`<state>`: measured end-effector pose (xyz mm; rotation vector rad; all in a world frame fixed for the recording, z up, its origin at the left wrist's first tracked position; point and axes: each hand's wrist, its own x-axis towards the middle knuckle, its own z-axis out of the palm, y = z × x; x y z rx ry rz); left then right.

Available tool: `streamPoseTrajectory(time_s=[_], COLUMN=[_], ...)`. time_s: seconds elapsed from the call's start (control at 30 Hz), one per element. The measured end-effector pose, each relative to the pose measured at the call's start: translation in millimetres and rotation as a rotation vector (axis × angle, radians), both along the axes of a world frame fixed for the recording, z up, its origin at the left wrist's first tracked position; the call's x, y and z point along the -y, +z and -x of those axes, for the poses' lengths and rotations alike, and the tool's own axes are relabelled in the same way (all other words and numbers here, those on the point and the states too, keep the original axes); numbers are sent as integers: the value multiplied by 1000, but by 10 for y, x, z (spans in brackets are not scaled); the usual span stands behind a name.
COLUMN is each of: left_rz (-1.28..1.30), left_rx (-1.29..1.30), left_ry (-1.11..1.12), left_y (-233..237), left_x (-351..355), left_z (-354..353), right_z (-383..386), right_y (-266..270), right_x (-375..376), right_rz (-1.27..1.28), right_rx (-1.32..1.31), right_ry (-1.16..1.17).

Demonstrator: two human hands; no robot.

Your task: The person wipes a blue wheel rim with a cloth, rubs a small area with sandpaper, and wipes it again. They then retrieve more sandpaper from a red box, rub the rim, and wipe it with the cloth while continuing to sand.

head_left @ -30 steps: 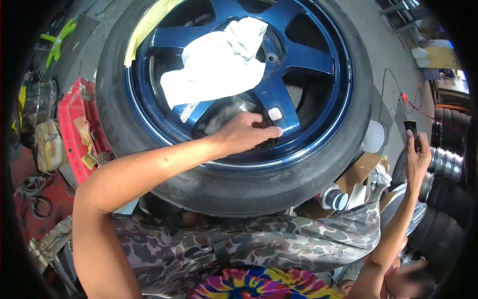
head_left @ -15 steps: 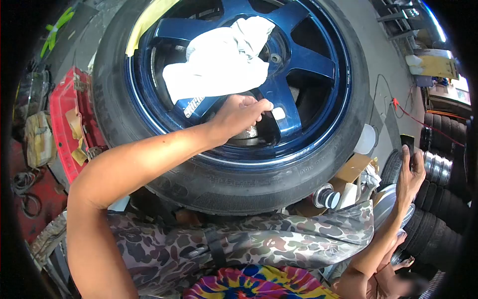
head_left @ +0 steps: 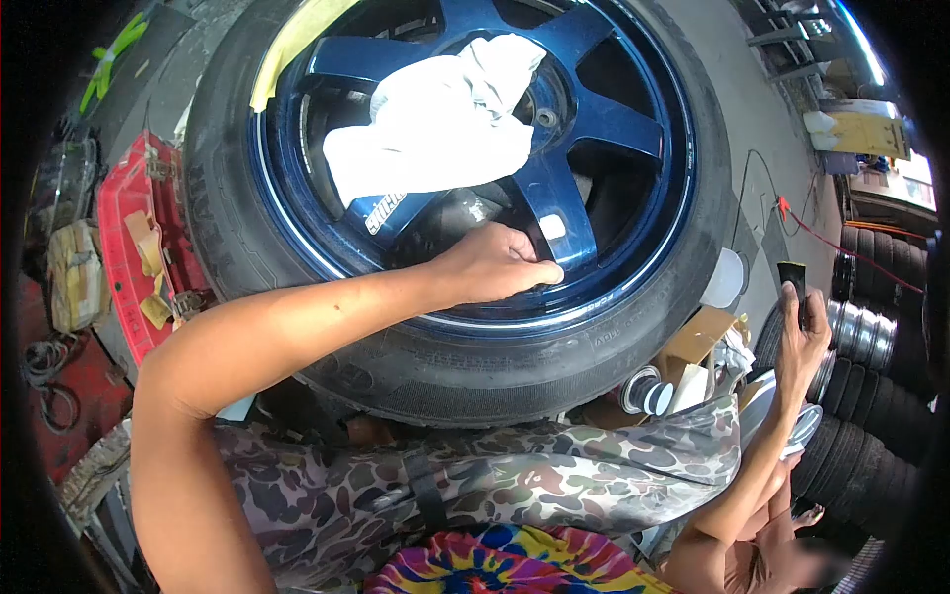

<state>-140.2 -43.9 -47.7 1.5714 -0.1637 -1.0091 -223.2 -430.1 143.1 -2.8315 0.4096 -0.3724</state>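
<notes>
A blue multi-spoke wheel (head_left: 560, 176) in a black tyre (head_left: 465, 371) lies flat in front of me. My left hand (head_left: 503, 265) is at the lower spoke, fingers curled and thumb against the spoke's edge near the rim. Whatever is pinched there is hidden. A crumpled white cloth (head_left: 430, 124) covers part of the hub and spokes, just beyond this hand. Off to the right of the tyre, my right hand (head_left: 807, 337) is raised, closed around a small dark flat piece (head_left: 791, 277) with a pale top edge. A bright white patch (head_left: 552, 227) shows on the spoke.
Yellow tape (head_left: 287, 49) lines the upper-left rim. At left is a red tray (head_left: 124, 252) with brown scraps. A cardboard box (head_left: 698, 337) and a tape roll (head_left: 648, 390) sit at the tyre's lower right. Stacked tyres (head_left: 871, 391) stand farther right.
My left hand has slid down along the spoke towards the rim. My right hand has moved slightly left and up with the dark piece. The cloth has stayed put.
</notes>
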Motion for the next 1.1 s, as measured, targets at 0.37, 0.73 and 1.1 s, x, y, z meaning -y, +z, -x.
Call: streamPoseTrajectory(time_s=[0.37, 0.73, 1.1], left_rz=[-8, 1, -83], left_rx=[47, 14, 96], left_ry=[110, 133, 133], left_y=[-169, -161, -99], left_x=[29, 12, 27], left_z=[-106, -69, -108], right_z=[-32, 17, 12], right_y=[-91, -137, -123], right_x=[-9, 44, 1], right_rz=[-111, -159, -104], right_rx=[-3, 12, -8], right_ry=[49, 13, 42])
